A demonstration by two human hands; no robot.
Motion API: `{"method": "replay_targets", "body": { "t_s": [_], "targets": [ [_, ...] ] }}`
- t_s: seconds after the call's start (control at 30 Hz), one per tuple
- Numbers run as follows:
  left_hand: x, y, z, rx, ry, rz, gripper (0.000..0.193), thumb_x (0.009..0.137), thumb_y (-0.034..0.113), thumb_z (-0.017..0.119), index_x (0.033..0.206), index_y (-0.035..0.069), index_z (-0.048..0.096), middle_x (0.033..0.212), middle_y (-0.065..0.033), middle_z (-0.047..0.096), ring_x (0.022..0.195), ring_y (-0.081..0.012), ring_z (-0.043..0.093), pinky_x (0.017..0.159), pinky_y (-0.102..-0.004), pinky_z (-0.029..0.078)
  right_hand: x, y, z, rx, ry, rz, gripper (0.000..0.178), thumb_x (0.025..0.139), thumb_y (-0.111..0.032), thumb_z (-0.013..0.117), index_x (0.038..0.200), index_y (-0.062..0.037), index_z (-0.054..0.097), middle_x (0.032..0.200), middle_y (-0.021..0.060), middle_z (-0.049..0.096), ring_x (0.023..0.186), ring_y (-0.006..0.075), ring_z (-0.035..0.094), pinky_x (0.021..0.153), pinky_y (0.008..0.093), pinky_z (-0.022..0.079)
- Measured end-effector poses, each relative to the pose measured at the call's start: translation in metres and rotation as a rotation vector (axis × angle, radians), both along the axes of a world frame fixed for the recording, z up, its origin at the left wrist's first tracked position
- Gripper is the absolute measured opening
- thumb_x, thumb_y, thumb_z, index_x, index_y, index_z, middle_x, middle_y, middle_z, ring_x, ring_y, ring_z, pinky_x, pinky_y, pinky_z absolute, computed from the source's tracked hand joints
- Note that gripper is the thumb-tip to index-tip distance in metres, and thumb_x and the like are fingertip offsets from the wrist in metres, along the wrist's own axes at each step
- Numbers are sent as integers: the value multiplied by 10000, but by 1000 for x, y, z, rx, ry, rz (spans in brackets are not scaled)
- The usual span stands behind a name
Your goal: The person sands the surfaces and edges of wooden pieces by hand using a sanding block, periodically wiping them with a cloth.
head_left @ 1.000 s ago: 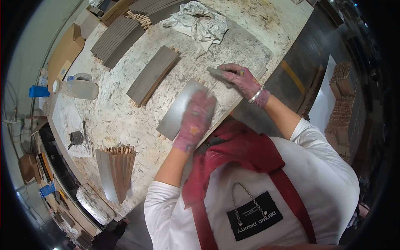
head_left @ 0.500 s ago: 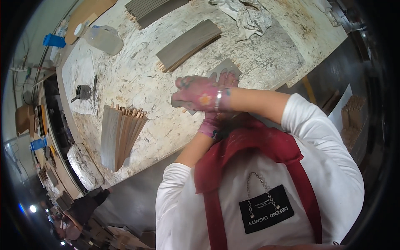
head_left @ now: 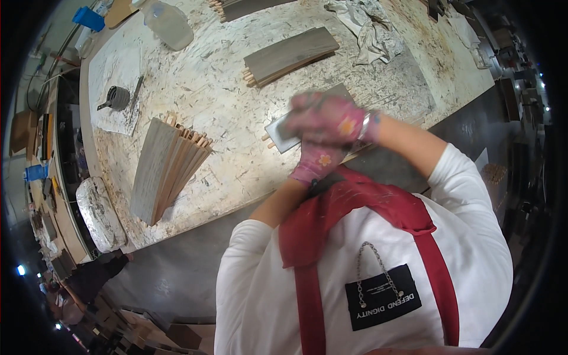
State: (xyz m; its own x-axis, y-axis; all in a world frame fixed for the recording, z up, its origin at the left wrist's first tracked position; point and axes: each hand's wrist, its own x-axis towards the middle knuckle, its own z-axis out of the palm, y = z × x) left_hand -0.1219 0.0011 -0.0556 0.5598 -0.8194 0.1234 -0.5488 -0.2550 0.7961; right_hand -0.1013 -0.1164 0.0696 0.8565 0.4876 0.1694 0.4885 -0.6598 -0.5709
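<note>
Both my hands wear pink flowered gloves, and they cross over a small stack of grey wood-grain strips (head_left: 339,92) at the table's near edge. My right hand (head_left: 332,120), smeared by motion, lies on top, its fingers curled over a grey, soft-looking thing (head_left: 291,125) whose kind I cannot make out. Beneath it, my left hand (head_left: 319,160) reaches to the strips; its fingers are hidden behind the right hand. A pale, shiny end of the top strip (head_left: 281,141) shows left of the hands, with light wooden ends below it.
Beyond my hands lies another stack of grey strips (head_left: 293,54). A fanned stack (head_left: 168,168) lies left, near a coiled dark item (head_left: 118,98). At the back are a translucent jug (head_left: 169,25) and a crumpled cloth (head_left: 373,35). A wrapped bundle (head_left: 100,213) sits by the left corner.
My right hand has swept rightward along the strip with the grey thing, baring the strip's pale left end. My view has shifted slightly, so the table's things sit differently in the picture.
</note>
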Motion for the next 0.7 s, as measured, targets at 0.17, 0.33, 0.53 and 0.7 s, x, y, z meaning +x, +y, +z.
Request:
{"method": "replay_targets", "body": {
  "t_s": [0.17, 0.33, 0.53, 0.7],
  "targets": [
    [-8, 6, -10, 99, -292, 41, 456, 977, 374, 528, 1340, 108, 601, 1334, -91, 623, 1271, -265, 546, 1089, -469, 381, 24, 33, -8, -230, 290, 147, 215, 841, -190, 627, 1049, -189, 680, 1034, 134, 607, 947, 356, 644, 776, 460, 537],
    [3, 9, 12, 289, -270, -166, 459, 969, 375, 545, 1343, 115, 603, 1369, -143, 597, 1290, -334, 536, 1096, -484, 383, 54, 28, -12, -241, -47, -61, 138, 834, -167, 672, 971, -169, 693, 996, 163, 589, 940, 370, 628, 760, 474, 523],
    [-4, -8, 30, -228, -243, 169, 441, 980, 306, 501, 1364, 108, 591, 1377, -126, 600, 1298, -327, 536, 1107, -466, 385, 38, 45, -14, -243, 120, -13, 165, 838, -195, 675, 1001, -173, 686, 1050, 158, 581, 1004, 356, 618, 822, 451, 528],
    [4, 5, 24, 187, -299, -108, 429, 946, 302, 549, 1325, 115, 623, 1344, -139, 612, 1257, -329, 556, 1083, -485, 391, 45, 25, -11, -79, -31, -336, 262, 836, -203, 711, 1077, -105, 686, 1016, 169, 601, 974, 376, 623, 840, 455, 517]
  ]
}}
